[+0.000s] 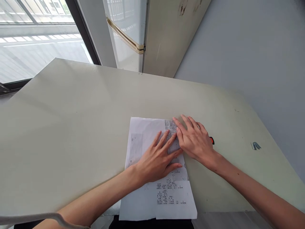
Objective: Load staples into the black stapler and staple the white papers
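A white printed sheet of paper [143, 203] lies on the table, its lower edge hanging past the near table edge. Dense print and a dark patterned block show along its right half. My left hand [157, 159] rests flat on the middle of the sheet, fingers spread. At the sheet's upper right edge is my right hand [195, 140], palm down with fingers stretched out, its fingertips and thumb by the patterned block. Just beyond the right hand's outer side, the end of a small red and black object [212, 140] shows; the hand hides the rest.
The pale table [83, 127] extends to both sides. A small dark mark or scrap [256, 146] is at its right. Behind stand a fridge [128, 35] and a grey wall [257, 47], with a window [43, 31] at left. A grey cord [47, 216] crosses the lower left corner.
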Demonstrator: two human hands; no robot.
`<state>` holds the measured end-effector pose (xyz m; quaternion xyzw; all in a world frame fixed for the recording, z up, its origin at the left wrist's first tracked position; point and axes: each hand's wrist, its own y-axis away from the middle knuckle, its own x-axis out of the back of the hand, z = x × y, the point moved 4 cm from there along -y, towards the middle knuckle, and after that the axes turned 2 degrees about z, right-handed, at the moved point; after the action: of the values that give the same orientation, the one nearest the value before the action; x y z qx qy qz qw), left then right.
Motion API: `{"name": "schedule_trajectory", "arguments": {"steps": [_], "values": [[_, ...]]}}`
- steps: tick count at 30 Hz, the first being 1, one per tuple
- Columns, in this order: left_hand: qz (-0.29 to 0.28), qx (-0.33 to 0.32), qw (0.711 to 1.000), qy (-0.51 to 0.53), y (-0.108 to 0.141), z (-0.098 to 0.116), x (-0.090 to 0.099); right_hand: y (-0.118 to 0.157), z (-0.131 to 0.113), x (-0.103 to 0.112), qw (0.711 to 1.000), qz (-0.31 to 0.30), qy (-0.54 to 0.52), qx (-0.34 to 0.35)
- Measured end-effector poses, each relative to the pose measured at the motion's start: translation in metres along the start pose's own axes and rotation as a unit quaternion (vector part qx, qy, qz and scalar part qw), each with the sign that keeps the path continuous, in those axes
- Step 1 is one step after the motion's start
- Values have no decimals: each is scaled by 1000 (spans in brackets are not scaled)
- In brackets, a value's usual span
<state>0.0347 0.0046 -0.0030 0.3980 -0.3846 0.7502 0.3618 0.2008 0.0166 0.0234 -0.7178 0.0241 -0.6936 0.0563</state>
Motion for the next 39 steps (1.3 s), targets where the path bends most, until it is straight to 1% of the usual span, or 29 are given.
{"name": "schedule_trajectory", "arguments": {"steps": [2,4,6,8,11,13,15,17,18,19,21,23,25,27,29,31,32,33,35,36,37,39], "values": [[-10,-2,1000,-4,-1,-2,0,-1,4,4,999,-5,-44,-17],[-21,-5,1000,-8,-1,-4,0,-1,13,9,993,-6,-111,-42],[-28,-4,1000,-10,-1,-5,1,2,22,14,983,8,-176,-54],[-32,-1,999,-12,0,-7,5,9,31,18,976,35,-214,-34],[-43,-8,999,-16,4,-9,14,27,40,18,972,59,-227,19],[-42,-12,999,-21,9,-15,25,45,44,19,971,86,-221,41],[-20,7,999,-31,15,-29,39,66,44,23,965,141,-214,49],[6,55,997,-52,24,-50,55,88,38,28,955,190,-222,54],[14,84,994,-63,29,-62,61,99,32,29,951,198,-231,62],[17,109,991,-72,34,-73,67,107,24,30,948,195,-241,74],[28,150,984,-88,40,-88,77,119,4,28,947,160,-256,106],[39,164,981,-96,37,-90,83,124,-17,23,949,117,-261,133],[49,139,985,-92,21,-77,84,124,-35,18,951,80,-255,155],[53,81,993,-71,-6,-52,78,122,-50,13,954,56,-239,174],[42,19,998,-41,-39,-25,67,121,-60,7,957,39,-221,184],[29,-12,999,-28,-71,-3,52,122,-66,1,961,24,-209,181],[12,-16,999,-28,-86,4,44,123,-68,-1,962,19,-206,177],[-18,-13,999,-31,-98,9,35,125,-69,-3,963,16,-205,173],[-80,12,996,-38,-117,12,21,127,-69,-4,964,15,-207,168],[-101,27,994,-41,-124,12,16,129,-69,-4,963,16,-209,167],[-111,42,992,-43,-130,10,14,130,-68,-4,963,19,-212,167],[-103,67,991,-46,-138,6,17,131,-63,-3,961,23,-217,167]]}}
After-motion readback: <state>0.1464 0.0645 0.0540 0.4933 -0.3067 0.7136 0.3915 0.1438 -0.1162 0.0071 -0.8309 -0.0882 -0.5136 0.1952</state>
